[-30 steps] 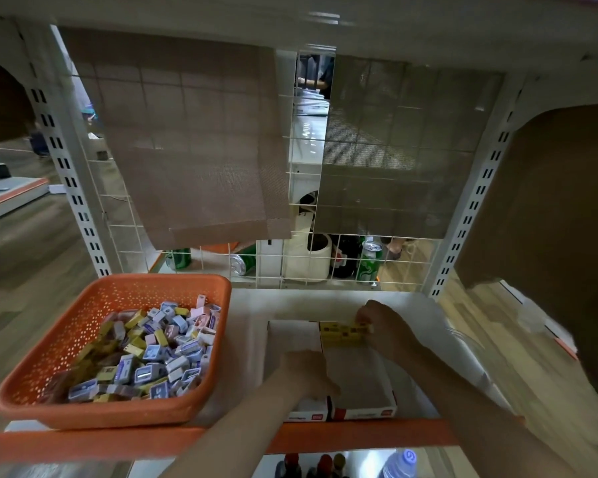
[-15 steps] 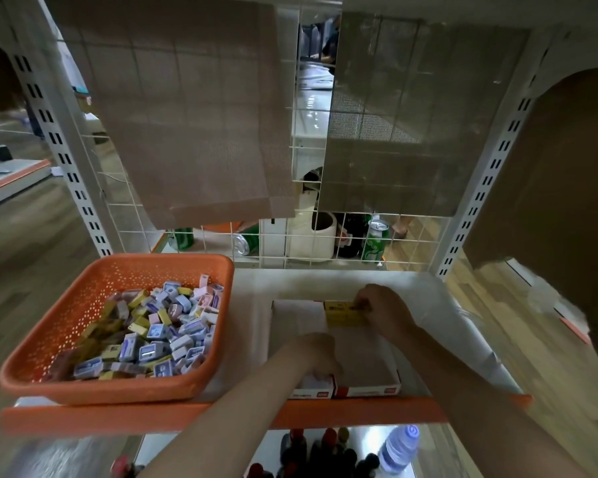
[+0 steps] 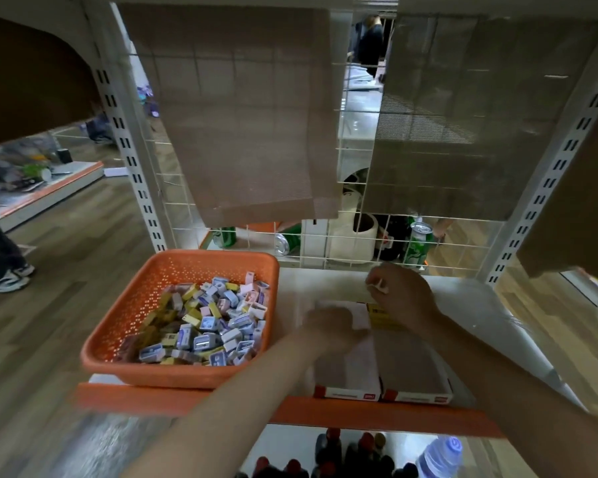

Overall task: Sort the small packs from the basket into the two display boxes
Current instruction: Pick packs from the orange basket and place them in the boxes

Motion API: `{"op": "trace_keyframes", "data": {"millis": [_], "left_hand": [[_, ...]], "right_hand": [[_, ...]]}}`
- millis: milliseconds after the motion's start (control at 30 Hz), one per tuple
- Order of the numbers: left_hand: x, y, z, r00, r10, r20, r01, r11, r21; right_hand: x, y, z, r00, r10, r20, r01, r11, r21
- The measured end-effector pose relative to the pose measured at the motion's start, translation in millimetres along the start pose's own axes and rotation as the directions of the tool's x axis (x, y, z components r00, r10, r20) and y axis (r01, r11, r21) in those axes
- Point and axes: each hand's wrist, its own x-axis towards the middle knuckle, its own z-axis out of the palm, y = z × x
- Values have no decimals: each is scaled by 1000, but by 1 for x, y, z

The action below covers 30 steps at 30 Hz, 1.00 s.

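On the white shelf [image 3: 463, 298], at its left end, I have the orange basket [image 3: 173, 370] in view, heaped with small packs [image 3: 208, 326] in blue, yellow, pink and white. Just to its right stand the two display boxes side by side, touching, their red-and-white fronts at the orange shelf edge [image 3: 359, 414]. The left box [image 3: 349, 395] shows a bare floor near its front. The right box [image 3: 415, 367] holds a few yellow packs [image 3: 380, 317] at its far end, the rest of its floor bare.

The left hand [image 3: 332, 327] hangs over the far half of the left box, smeared by motion, so I cannot tell how its fingers lie or whether they hold a pack. The right hand [image 3: 403, 294] is above the far end of the right box, beside the yellow packs, its fingers curled. Something pale shows at the fingertips [image 3: 373, 284] — a pack or only nails, I cannot tell.

Behind the shelf a wire grid [image 3: 356, 257] carries two brown mats [image 3: 249, 115], and green cans [image 3: 417, 244] show through it. Below the shelf edge, bottle tops [image 3: 439, 457] are visible.
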Motion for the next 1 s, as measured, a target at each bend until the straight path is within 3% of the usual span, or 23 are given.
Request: {"op": "trace_keyframes", "data": {"millis": [133,233,400,633,767,1000], "left_hand": [[-21,-51,-46,930,35,-366,-12,998,65],[-44,-102,-70,857,86,-508,-6,988,157],[-79,-192,-81,873,-34,-487,195,939,285],[-108,-241,-77,919,-98,-381,248,896,369],[-106,-245,-75,919,-81,-387,235,899,370],[-94,-245,-65,923,-64,-379,203,919,338]], "right_hand": [[20,-62,13,989,-144,-25,146,984,99],[32,-108,27,970,-244,6,241,961,135],[45,-165,61,884,-402,237,376,915,148],[48,-214,111,805,-316,502,317,945,86],[52,-219,128,794,-237,561,240,968,69],[52,-228,124,764,-247,596,291,957,24]]}}
